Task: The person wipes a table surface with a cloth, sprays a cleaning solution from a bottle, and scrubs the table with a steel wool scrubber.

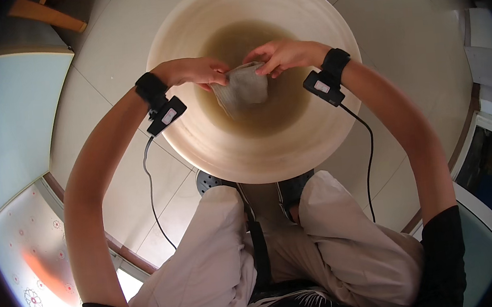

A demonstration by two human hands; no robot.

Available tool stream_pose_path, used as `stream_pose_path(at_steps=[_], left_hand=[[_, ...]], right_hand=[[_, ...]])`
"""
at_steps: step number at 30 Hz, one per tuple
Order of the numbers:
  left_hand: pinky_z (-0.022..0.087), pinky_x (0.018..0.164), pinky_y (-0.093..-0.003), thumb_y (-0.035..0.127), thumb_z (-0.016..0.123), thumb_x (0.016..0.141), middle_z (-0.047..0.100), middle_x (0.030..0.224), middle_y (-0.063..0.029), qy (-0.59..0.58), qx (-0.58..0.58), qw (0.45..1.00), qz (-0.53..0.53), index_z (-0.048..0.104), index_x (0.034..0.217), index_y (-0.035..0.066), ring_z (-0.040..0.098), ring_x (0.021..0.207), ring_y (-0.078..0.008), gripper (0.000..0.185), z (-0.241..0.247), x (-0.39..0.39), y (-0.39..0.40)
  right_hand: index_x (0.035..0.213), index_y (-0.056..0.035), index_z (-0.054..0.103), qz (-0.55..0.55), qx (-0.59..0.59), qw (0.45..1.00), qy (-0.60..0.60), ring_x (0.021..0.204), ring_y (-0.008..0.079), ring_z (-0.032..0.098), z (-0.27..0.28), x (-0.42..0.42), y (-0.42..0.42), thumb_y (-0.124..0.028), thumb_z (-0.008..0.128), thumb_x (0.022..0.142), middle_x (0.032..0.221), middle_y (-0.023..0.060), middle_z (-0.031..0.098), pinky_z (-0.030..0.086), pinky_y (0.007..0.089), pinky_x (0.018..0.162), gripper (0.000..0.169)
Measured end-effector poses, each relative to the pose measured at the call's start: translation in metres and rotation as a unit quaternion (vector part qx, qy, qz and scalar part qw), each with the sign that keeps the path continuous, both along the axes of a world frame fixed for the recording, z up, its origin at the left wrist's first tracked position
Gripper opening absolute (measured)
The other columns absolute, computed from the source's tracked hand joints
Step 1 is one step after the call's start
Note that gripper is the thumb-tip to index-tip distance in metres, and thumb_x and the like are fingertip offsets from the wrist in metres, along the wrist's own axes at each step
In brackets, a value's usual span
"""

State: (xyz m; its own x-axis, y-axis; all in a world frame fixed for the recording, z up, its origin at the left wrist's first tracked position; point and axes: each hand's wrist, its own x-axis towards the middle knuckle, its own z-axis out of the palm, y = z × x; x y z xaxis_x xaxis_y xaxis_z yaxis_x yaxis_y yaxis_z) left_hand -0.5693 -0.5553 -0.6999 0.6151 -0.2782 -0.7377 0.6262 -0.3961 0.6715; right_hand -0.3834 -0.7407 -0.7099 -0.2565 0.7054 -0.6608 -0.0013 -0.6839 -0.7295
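A large pale round basin (pixel 264 160) holds murky brownish water (pixel 252 124). Over its middle, a wet greyish knitted cloth (pixel 246 87) hangs between my hands, its lower part dipping into the water. My left hand (pixel 202 72) grips the cloth's left upper edge, with the thumb in front. At the right upper corner, the thumb and fingers of my right hand (pixel 279 58) pinch the fabric. Each wrist wears a black strap with a small black device and a cable.
My knees and dark perforated clogs (pixel 208 181) are just below the basin. Tiled floor (pixel 110 78) surrounds it. A wooden furniture leg (pixel 50 16) is at the upper left, a pale blue panel (pixel 21 122) at the left, and a white-framed glass pane (pixel 487 170) at the right.
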Motion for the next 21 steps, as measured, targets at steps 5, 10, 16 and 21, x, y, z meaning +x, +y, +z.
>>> stream_pose_path(at_steps=[5,10,16,21], left_hand=[[0.058,0.064,-0.0339,0.025,0.056,0.089,0.067,0.095,-0.0138,-0.007,0.171,0.984,-0.042,0.062,0.111,0.000,0.070,0.074,-0.0249,0.034,-0.034,0.018,-0.005],[0.057,0.056,-0.0405,0.009,0.053,0.079,0.067,0.077,-0.0209,-0.071,0.339,0.929,-0.129,0.068,0.084,-0.004,0.070,0.063,-0.0335,0.020,-0.023,0.021,-0.029],[0.054,0.069,-0.0473,0.009,0.059,0.077,0.069,0.085,-0.0236,-0.141,0.428,0.880,-0.151,0.070,0.086,-0.002,0.068,0.086,-0.0384,0.018,-0.038,0.020,-0.030],[0.053,0.071,-0.0475,0.011,0.063,0.076,0.070,0.090,-0.0199,-0.132,0.425,0.884,-0.143,0.073,0.089,0.002,0.068,0.088,-0.0368,0.019,-0.052,0.027,-0.031]], right_hand=[[0.087,-0.0013,0.063,-0.022,-0.036,0.964,-0.262,0.071,0.0152,0.066,-0.032,-0.003,0.001,-0.025,0.064,0.090,0.078,0.0080,0.067,0.051,0.0321,0.065,0.024],[0.070,0.0022,0.064,-0.004,0.020,0.918,-0.396,0.072,0.0269,0.068,-0.039,-0.017,-0.002,-0.021,0.061,0.088,0.070,0.0181,0.066,0.051,0.0426,0.063,0.029],[0.083,0.0046,0.066,0.201,0.115,0.801,-0.553,0.081,0.0416,0.064,-0.050,-0.014,-0.013,-0.007,0.056,0.083,0.082,0.0241,0.066,0.049,0.0520,0.071,0.015],[0.099,0.0021,0.063,-0.022,0.245,0.777,-0.580,0.082,0.0399,0.064,-0.056,0.001,-0.011,-0.010,0.060,0.081,0.081,0.0232,0.065,0.049,0.0502,0.069,0.022]])
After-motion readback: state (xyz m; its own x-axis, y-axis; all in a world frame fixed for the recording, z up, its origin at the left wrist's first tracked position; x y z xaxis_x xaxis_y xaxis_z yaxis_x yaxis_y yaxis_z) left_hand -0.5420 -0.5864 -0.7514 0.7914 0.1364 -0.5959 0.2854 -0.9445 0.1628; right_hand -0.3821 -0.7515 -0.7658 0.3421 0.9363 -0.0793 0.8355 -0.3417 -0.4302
